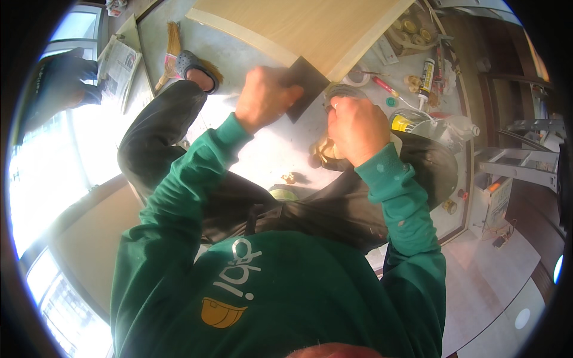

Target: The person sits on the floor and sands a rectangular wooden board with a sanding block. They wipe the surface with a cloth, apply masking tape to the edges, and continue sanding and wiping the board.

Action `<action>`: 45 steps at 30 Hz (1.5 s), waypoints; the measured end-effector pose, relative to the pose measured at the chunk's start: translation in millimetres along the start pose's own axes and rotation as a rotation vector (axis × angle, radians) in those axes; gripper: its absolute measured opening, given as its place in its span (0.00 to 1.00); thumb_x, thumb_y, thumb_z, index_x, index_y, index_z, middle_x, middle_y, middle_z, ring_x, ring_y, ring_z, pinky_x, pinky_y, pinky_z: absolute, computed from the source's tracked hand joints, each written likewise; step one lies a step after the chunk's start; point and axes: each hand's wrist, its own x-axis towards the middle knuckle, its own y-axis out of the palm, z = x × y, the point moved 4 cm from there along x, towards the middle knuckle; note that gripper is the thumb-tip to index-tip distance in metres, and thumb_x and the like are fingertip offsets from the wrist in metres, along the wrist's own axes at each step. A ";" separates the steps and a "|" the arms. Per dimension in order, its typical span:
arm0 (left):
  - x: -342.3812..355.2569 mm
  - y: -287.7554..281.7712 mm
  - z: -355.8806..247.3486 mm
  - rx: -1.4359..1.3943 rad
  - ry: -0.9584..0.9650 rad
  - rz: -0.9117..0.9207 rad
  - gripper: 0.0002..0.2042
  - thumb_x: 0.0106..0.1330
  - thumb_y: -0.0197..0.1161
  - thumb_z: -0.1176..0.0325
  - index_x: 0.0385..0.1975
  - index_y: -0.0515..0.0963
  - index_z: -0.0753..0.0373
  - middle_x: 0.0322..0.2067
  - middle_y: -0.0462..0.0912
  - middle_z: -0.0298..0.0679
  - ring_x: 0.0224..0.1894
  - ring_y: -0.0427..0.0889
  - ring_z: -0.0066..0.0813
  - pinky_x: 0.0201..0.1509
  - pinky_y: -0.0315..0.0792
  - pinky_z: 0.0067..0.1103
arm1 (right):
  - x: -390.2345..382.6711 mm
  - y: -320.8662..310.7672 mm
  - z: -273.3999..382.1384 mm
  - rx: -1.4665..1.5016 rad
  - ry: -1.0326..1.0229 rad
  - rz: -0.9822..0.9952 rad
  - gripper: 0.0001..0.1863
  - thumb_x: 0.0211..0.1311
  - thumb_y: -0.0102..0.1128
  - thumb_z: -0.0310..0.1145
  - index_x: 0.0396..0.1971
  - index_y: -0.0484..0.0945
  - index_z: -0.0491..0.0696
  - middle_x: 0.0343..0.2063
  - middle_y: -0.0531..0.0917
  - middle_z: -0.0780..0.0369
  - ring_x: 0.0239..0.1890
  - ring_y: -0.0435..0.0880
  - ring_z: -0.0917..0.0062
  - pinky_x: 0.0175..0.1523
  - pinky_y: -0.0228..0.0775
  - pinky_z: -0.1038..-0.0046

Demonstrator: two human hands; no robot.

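Note:
My left hand [265, 98] is closed on a dark rectangular sheet [307, 83], thumb across its face. The sheet overlaps the near corner of a pale wooden panel [304, 27] with light edge strips. Just right of that corner, my right hand [360, 130] is closed in a fist. A greyish rounded thing [346, 91] shows above its knuckles, but I cannot make out what it is. Beneath the right hand lies a crumpled tan item [325, 152], partly hidden.
To the right are a red-handled tool [385, 86], a caulking tube [427, 77], a clear plastic bottle [459, 127] and several tape rolls [412, 27]. A broom [173, 45] and newspaper [122, 65] lie at the left. A metal ladder [522, 164] is at the far right.

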 end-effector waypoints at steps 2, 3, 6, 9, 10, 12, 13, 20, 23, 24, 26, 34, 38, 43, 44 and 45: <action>-4.1 0.8 -3.0 0.019 -0.053 0.002 0.09 0.55 0.63 0.68 0.28 0.83 0.67 0.19 0.82 0.47 0.21 0.81 0.41 0.29 0.77 0.31 | -1.6 3.3 3.0 -0.033 -0.037 -0.021 0.05 0.54 0.61 0.32 0.24 0.82 0.47 0.25 0.85 0.53 0.31 0.86 0.55 0.37 0.80 0.58; -5.2 1.5 -6.5 0.022 -0.056 -0.001 0.09 0.55 0.63 0.67 0.28 0.83 0.68 0.19 0.82 0.47 0.21 0.82 0.41 0.30 0.77 0.31 | -2.1 3.8 4.3 -0.052 -0.054 -0.033 0.05 0.54 0.61 0.31 0.24 0.82 0.47 0.25 0.85 0.53 0.31 0.86 0.55 0.37 0.80 0.59; -8.3 1.8 -12.4 0.026 -0.077 -0.008 0.10 0.55 0.62 0.66 0.28 0.82 0.69 0.19 0.82 0.48 0.22 0.83 0.41 0.31 0.77 0.31 | -4.2 5.5 6.2 -0.068 -0.050 -0.027 0.04 0.54 0.61 0.31 0.24 0.82 0.47 0.26 0.85 0.53 0.31 0.87 0.56 0.37 0.80 0.59; -10.5 1.5 -12.5 0.019 -0.102 -0.009 0.11 0.55 0.62 0.66 0.28 0.83 0.69 0.20 0.83 0.48 0.23 0.84 0.41 0.31 0.78 0.31 | -5.7 6.0 9.3 -0.076 -0.067 -0.009 0.04 0.54 0.61 0.31 0.26 0.82 0.47 0.28 0.85 0.53 0.31 0.87 0.56 0.37 0.80 0.60; -9.9 2.2 -11.6 0.019 -0.095 -0.008 0.11 0.55 0.62 0.66 0.28 0.83 0.69 0.20 0.83 0.48 0.23 0.84 0.40 0.32 0.78 0.31 | -6.5 5.7 10.8 -0.089 -0.077 -0.006 0.04 0.54 0.61 0.31 0.26 0.81 0.46 0.28 0.84 0.54 0.31 0.87 0.56 0.37 0.80 0.60; -10.7 2.3 -14.2 0.027 -0.082 -0.018 0.11 0.55 0.62 0.66 0.27 0.83 0.69 0.19 0.83 0.48 0.23 0.84 0.40 0.32 0.78 0.30 | -8.0 5.7 13.9 -0.113 -0.097 0.000 0.05 0.55 0.61 0.31 0.27 0.81 0.46 0.28 0.84 0.54 0.30 0.87 0.57 0.37 0.81 0.61; -11.4 2.6 -18.7 0.035 -0.074 -0.028 0.11 0.55 0.62 0.66 0.27 0.82 0.68 0.19 0.83 0.48 0.23 0.85 0.40 0.32 0.78 0.30 | -9.0 6.0 15.8 -0.136 -0.112 -0.020 0.05 0.54 0.61 0.31 0.28 0.81 0.45 0.28 0.84 0.54 0.30 0.87 0.58 0.36 0.81 0.61; -8.5 11.5 -11.7 0.103 0.112 -0.156 0.12 0.52 0.65 0.67 0.26 0.81 0.73 0.14 0.77 0.45 0.18 0.76 0.24 0.24 0.71 0.29 | -22.9 9.7 40.9 -0.178 -0.277 -0.068 0.07 0.56 0.60 0.31 0.29 0.80 0.43 0.26 0.84 0.56 0.26 0.87 0.62 0.30 0.80 0.66; -7.9 12.3 -10.4 0.160 0.164 -0.169 0.12 0.54 0.67 0.67 0.28 0.82 0.73 0.17 0.80 0.43 0.20 0.76 0.24 0.28 0.72 0.30 | -41.2 13.2 57.4 -0.047 -0.365 -0.007 0.07 0.56 0.60 0.32 0.29 0.80 0.44 0.25 0.83 0.56 0.25 0.87 0.61 0.30 0.80 0.65; -7.1 10.8 -7.1 0.113 0.126 -0.145 0.13 0.55 0.67 0.65 0.29 0.82 0.71 0.19 0.81 0.46 0.22 0.78 0.32 0.30 0.73 0.31 | -46.6 14.6 60.1 0.011 -0.386 0.022 0.06 0.56 0.59 0.32 0.29 0.80 0.44 0.24 0.83 0.56 0.25 0.87 0.61 0.30 0.80 0.64; -7.7 -0.3 -1.1 0.017 0.050 -0.097 0.15 0.57 0.66 0.60 0.31 0.82 0.69 0.23 0.81 0.54 0.26 0.82 0.47 0.34 0.76 0.35 | -49.6 21.3 57.8 0.190 -0.361 0.178 0.06 0.54 0.60 0.31 0.25 0.82 0.45 0.22 0.84 0.53 0.26 0.86 0.56 0.33 0.80 0.59; -48.3 -35.0 27.8 0.191 0.383 0.035 0.12 0.62 0.67 0.67 0.44 0.83 0.63 0.24 0.84 0.48 0.26 0.85 0.38 0.32 0.78 0.30 | -43.0 53.0 24.8 0.114 -0.211 0.410 0.08 0.48 0.57 0.30 0.22 0.82 0.42 0.22 0.82 0.46 0.28 0.84 0.48 0.37 0.76 0.53; -35.1 10.0 26.6 0.549 0.437 0.247 0.40 0.54 0.63 0.75 0.72 0.60 0.51 0.31 0.84 0.50 0.33 0.83 0.52 0.38 0.78 0.38 | -45.7 60.5 22.5 0.054 -0.202 0.462 0.08 0.51 0.58 0.30 0.25 0.84 0.43 0.24 0.84 0.47 0.30 0.86 0.51 0.37 0.78 0.53; -5.6 54.8 46.9 0.868 0.523 0.194 0.36 0.69 0.58 0.58 0.76 0.50 0.48 0.15 0.78 0.44 0.15 0.77 0.40 0.18 0.67 0.37 | -42.1 65.9 12.0 0.099 -0.248 0.532 0.06 0.45 0.62 0.30 0.21 0.84 0.45 0.23 0.84 0.49 0.30 0.87 0.53 0.36 0.79 0.54; -11.5 51.4 45.6 0.807 0.505 0.209 0.36 0.68 0.58 0.60 0.76 0.51 0.48 0.16 0.79 0.45 0.16 0.78 0.42 0.20 0.69 0.38 | -39.4 71.6 14.5 0.089 -0.263 0.483 0.06 0.44 0.62 0.30 0.21 0.84 0.45 0.23 0.84 0.49 0.31 0.87 0.53 0.36 0.80 0.54; -16.9 47.2 43.6 0.742 0.490 0.216 0.37 0.66 0.59 0.63 0.76 0.52 0.48 0.18 0.80 0.47 0.18 0.80 0.44 0.23 0.71 0.39 | -36.4 75.9 17.8 0.073 -0.278 0.431 0.06 0.42 0.62 0.29 0.22 0.84 0.44 0.24 0.85 0.48 0.32 0.87 0.54 0.37 0.80 0.54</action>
